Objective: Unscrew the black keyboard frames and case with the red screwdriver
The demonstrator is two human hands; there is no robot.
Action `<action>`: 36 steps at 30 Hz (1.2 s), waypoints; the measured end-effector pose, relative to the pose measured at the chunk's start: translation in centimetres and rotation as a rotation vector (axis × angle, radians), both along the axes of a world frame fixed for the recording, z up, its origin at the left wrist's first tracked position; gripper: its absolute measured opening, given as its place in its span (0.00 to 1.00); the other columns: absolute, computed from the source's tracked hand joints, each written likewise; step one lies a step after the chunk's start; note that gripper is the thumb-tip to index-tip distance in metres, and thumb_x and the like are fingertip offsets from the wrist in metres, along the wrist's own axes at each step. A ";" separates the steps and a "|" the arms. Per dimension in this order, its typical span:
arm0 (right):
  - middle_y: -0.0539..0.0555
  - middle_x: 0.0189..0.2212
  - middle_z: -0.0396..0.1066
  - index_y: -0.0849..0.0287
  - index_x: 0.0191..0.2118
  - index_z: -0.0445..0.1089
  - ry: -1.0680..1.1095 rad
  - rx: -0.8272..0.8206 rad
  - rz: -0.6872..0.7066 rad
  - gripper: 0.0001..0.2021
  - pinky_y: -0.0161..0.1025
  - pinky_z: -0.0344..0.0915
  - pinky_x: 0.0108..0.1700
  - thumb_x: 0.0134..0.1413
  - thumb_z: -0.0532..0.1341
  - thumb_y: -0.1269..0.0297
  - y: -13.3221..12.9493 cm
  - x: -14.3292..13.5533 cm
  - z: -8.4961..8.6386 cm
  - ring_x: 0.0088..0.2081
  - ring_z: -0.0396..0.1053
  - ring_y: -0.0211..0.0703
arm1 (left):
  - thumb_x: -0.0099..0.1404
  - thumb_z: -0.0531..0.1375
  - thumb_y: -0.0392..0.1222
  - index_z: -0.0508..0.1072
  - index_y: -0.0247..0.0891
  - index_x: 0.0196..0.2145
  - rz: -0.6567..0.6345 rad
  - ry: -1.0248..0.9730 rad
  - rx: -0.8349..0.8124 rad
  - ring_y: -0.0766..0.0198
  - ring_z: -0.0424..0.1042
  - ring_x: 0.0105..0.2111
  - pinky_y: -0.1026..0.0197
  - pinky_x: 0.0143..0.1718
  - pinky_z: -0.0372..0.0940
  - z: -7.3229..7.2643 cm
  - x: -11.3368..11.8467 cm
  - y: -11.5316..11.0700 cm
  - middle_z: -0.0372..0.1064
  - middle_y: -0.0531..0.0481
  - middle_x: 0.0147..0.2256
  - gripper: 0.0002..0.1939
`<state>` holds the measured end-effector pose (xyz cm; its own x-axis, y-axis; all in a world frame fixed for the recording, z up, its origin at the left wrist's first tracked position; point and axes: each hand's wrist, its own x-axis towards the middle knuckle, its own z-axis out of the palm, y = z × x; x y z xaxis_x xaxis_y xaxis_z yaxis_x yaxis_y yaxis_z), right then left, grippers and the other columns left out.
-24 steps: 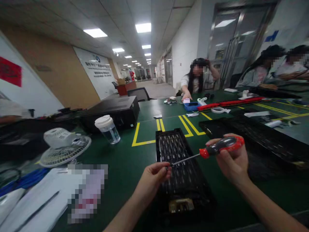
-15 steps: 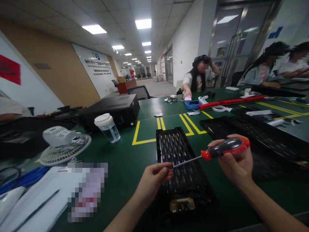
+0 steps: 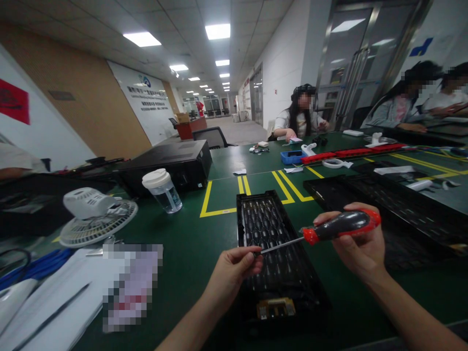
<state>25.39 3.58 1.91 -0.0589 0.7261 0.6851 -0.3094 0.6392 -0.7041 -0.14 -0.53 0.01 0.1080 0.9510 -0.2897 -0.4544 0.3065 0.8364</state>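
Note:
My right hand (image 3: 360, 246) grips a red and black screwdriver (image 3: 338, 225) by its handle, shaft pointing left and slightly down. My left hand (image 3: 234, 270) pinches something small at the shaft's tip; it is too small to identify. Both hands hover above a black perforated metal panel (image 3: 268, 229) that lies flat on the green table (image 3: 183, 253). A small brown circuit part (image 3: 276, 308) shows at the panel's near end.
A white desk fan (image 3: 93, 217), a lidded clear cup (image 3: 163, 191) and a black computer case (image 3: 171, 163) stand at the left. Papers (image 3: 58, 302) lie near left. Another black panel (image 3: 387, 204) lies at the right. Three people sit at the far side near a blue tray (image 3: 291, 157).
My hands and the screwdriver stay almost still, the handle rising slightly. The person at the far side has pulled an arm back from the blue tray.

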 end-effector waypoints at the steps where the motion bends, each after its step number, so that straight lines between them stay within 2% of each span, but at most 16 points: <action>1: 0.56 0.40 0.77 0.50 0.51 0.57 -0.019 -0.001 0.030 0.22 0.42 0.75 0.43 0.54 0.65 0.64 0.1 0.2 0.1 0.42 0.76 0.45 | 0.39 0.76 0.46 0.81 0.32 0.32 0.002 0.002 -0.001 0.72 0.73 0.23 0.73 0.27 0.70 0.0 0.0 0.0 0.76 0.47 0.26 0.22; 6: 0.55 0.41 0.77 0.48 0.50 0.57 -0.111 -0.004 0.139 0.21 0.44 0.74 0.45 0.55 0.65 0.64 0.5 0.8 0.5 0.45 0.76 0.46 | 0.39 0.76 0.47 0.81 0.32 0.32 -0.001 0.023 -0.025 0.72 0.73 0.23 0.73 0.28 0.70 -0.2 -0.1 -0.1 0.76 0.47 0.26 0.23; 14: 0.57 0.44 0.77 0.49 0.51 0.55 -0.132 0.066 0.181 0.20 0.59 0.71 0.51 0.57 0.63 0.66 0.2 0.3 0.7 0.48 0.75 0.55 | 0.45 0.74 0.47 0.81 0.32 0.35 0.009 0.082 0.050 0.70 0.75 0.26 0.70 0.32 0.72 -0.7 -0.5 -0.1 0.78 0.44 0.30 0.21; 20: 0.56 0.43 0.77 0.49 0.51 0.55 -0.093 0.052 0.179 0.20 0.62 0.72 0.48 0.56 0.64 0.65 0.1 0.0 0.9 0.46 0.76 0.57 | 0.51 0.71 0.49 0.80 0.31 0.40 -0.008 0.140 0.125 0.63 0.77 0.31 0.63 0.37 0.73 -1.0 -0.6 -0.3 0.78 0.41 0.33 0.22; 23: 0.57 0.43 0.77 0.49 0.51 0.55 -0.086 0.047 0.164 0.20 0.65 0.71 0.47 0.56 0.64 0.65 0.3 0.1 0.8 0.46 0.76 0.59 | 0.52 0.70 0.49 0.76 0.30 0.48 -0.030 0.180 0.129 0.59 0.77 0.35 0.58 0.39 0.73 -0.8 -0.5 -0.4 0.78 0.39 0.36 0.29; 27: 0.58 0.43 0.77 0.48 0.51 0.56 -0.070 0.027 0.150 0.20 0.66 0.71 0.46 0.56 0.63 0.64 0.5 0.2 0.8 0.45 0.76 0.60 | 0.53 0.69 0.51 0.63 0.32 0.60 -0.050 0.276 0.134 0.55 0.77 0.39 0.55 0.40 0.72 -0.2 -0.8 -0.1 0.77 0.40 0.38 0.41; 28: 0.57 0.42 0.77 0.48 0.50 0.56 -0.060 0.022 0.147 0.20 0.65 0.71 0.45 0.56 0.64 0.64 0.5 0.2 0.8 0.45 0.76 0.60 | 0.54 0.68 0.52 0.63 0.32 0.60 -0.040 0.322 0.164 0.54 0.77 0.39 0.55 0.39 0.72 -0.1 -1.1 0.0 0.77 0.40 0.38 0.40; 30: 0.57 0.41 0.78 0.48 0.50 0.57 -0.037 0.021 0.131 0.20 0.63 0.72 0.44 0.55 0.65 0.63 0.6 0.2 1.1 0.43 0.77 0.58 | 0.59 0.62 0.55 0.68 0.33 0.55 -0.007 0.501 0.282 0.55 0.76 0.37 0.55 0.37 0.71 0.0 -1.9 0.2 0.76 0.41 0.38 0.31; 33: 0.56 0.38 0.78 0.50 0.51 0.59 -0.015 0.012 0.091 0.22 0.56 0.74 0.42 0.53 0.66 0.60 0.8 0.4 1.5 0.40 0.77 0.54 | 0.66 0.55 0.50 0.74 0.37 0.46 0.053 1.036 0.481 0.57 0.73 0.38 0.55 0.42 0.68 -0.2 -2.9 0.6 0.74 0.43 0.39 0.18; 36: 0.55 0.35 0.77 0.51 0.53 0.60 0.004 -0.008 0.065 0.25 0.49 0.75 0.36 0.51 0.67 0.56 1.0 0.5 1.9 0.36 0.76 0.50 | 0.66 0.54 0.45 0.70 0.39 0.51 0.064 1.434 0.548 0.55 0.72 0.42 0.54 0.44 0.66 -1.1 -3.0 0.9 0.69 0.43 0.44 0.17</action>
<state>25.87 4.53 3.77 -0.1034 0.7262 0.6796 -0.3527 0.6121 -0.7077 -3.19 0.40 -1.07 0.0092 0.9642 0.2652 0.8066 -0.1639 0.5679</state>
